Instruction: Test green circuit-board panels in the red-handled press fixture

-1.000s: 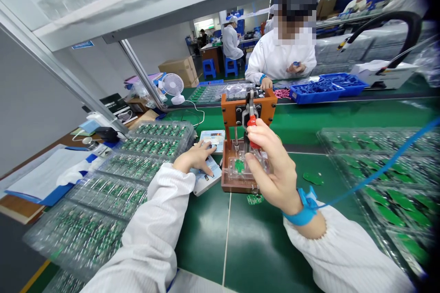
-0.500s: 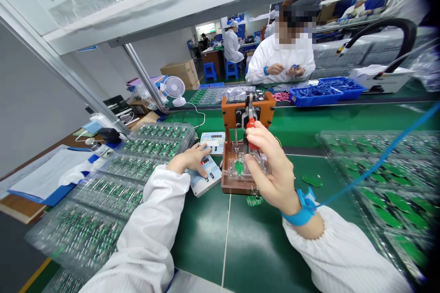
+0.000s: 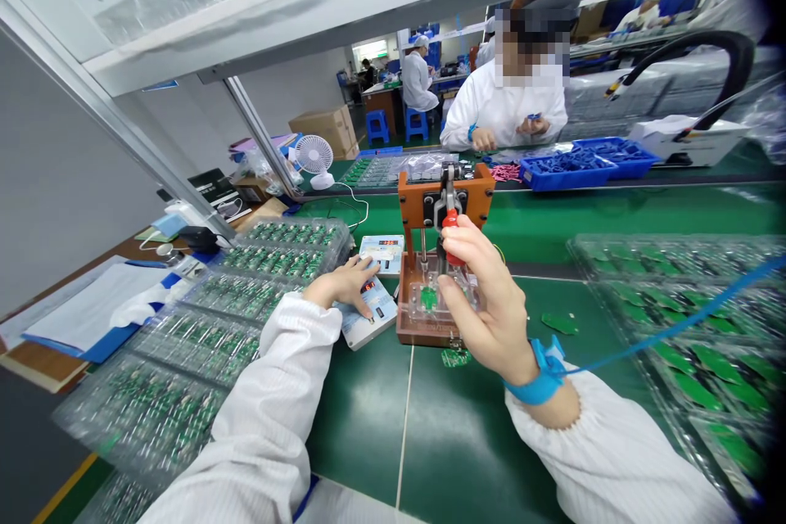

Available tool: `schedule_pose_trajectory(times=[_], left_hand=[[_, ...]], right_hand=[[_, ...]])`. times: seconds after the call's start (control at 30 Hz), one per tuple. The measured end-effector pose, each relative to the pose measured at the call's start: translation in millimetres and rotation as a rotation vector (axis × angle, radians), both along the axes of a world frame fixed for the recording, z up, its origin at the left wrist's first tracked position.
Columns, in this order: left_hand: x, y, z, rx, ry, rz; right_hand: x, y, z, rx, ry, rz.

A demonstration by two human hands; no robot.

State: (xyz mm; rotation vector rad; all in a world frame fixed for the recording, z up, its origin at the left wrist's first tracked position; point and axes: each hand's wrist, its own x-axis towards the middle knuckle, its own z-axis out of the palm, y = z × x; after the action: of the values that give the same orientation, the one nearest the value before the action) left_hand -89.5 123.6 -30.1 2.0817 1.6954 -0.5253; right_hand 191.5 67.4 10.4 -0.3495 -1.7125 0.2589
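Observation:
My right hand (image 3: 488, 295) is closed around the red handle (image 3: 453, 239) of a toggle-clamp test fixture (image 3: 413, 327) with an orange upper frame. Under the fixture's clear plate shows a green circuit board (image 3: 428, 298). My left hand (image 3: 345, 285) lies with fingers spread on the nearer light-blue meter box (image 3: 368, 326), its fingertips on the panel by the buttons. A second meter box (image 3: 381, 252) sits just behind, its red digits lit. One small board (image 3: 455, 358) lies at the fixture's front edge, and another green board (image 3: 558, 324) lies to its right.
Clear trays of populated boards (image 3: 202, 344) are stacked at left, and trays of green boards (image 3: 693, 327) stand at right. Across the bench are blue bins (image 3: 568, 172), a white fan (image 3: 314, 157) and a seated co-worker (image 3: 485, 102). A blue wrist-strap cord (image 3: 669, 336) crosses the right side.
Both hands keep their places on the handle and the meter box. The rear meter's display now shows lit red digits. Across the bench, a co-worker's hand has moved lower towards the bench.

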Motion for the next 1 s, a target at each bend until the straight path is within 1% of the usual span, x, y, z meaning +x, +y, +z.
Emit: schedule_pose_trajectory(times=[0.17, 0.23, 0.27, 0.33, 0.4, 0.43, 0.47, 0.53, 0.6, 0.63, 0.67, 0.73, 0.77, 0.8, 0.87, 0.93, 1.0], left_hand=[[8, -2, 6.8, -0.001, 0.025, 0.044], [12, -12, 9.1, 0.044, -0.009, 0.065], [14, -21, 9.6, 0.095, -0.045, 0.084], [19, -49, 9.6, 0.238, -0.154, 0.131], [27, -86, 10.3, 0.37, -0.288, 0.154], [32, -106, 12.2, 0.391, -0.34, 0.141], [36, -126, 15.7, 0.371, -0.375, 0.125], [42, -161, 28.5, 0.254, -0.417, 0.08], [39, -182, 47.5, 0.137, -0.475, 0.032], [33, -185, 57.9, 0.097, -0.512, 0.022], [24, -182, 67.7, 0.074, -0.543, 0.026], [1, -164, 82.2, 0.092, -0.547, 0.074], [-13, -150, 85.7, 0.152, -0.482, 0.113], [-26, -133, 86.6, 0.245, -0.37, 0.157], [-50, -100, 81.0, 0.44, -0.043, 0.301], [-66, -73, 69.3, 0.517, 0.111, 0.369], [-73, -56, 56.1, 0.543, 0.196, 0.394]], right_hand=[[1, -1, 3.1, -0.005, 0.008, -0.003], [4, 0, 6.3, -0.009, 0.014, 0.001], [5, 1, 8.2, -0.005, 0.016, 0.002], [7, 3, 12.0, 0.013, 0.022, 0.002], [8, 7, 15.2, 0.04, 0.037, 0.004], [9, 9, 16.5, 0.047, 0.046, 0.008], [9, 11, 17.5, 0.051, 0.054, 0.012], [8, 13, 18.6, 0.052, 0.071, 0.023], [7, 14, 18.7, 0.049, 0.087, 0.031], [7, 14, 18.4, 0.046, 0.093, 0.036], [6, 14, 18.1, 0.042, 0.095, 0.039], [6, 13, 17.2, 0.035, 0.093, 0.042], [6, 12, 16.9, 0.036, 0.09, 0.044], [6, 12, 16.7, 0.039, 0.086, 0.048], [7, 12, 16.6, 0.041, 0.077, 0.057], [8, 12, 17.0, 0.041, 0.06, 0.06], [9, 12, 17.6, 0.041, 0.043, 0.059]])
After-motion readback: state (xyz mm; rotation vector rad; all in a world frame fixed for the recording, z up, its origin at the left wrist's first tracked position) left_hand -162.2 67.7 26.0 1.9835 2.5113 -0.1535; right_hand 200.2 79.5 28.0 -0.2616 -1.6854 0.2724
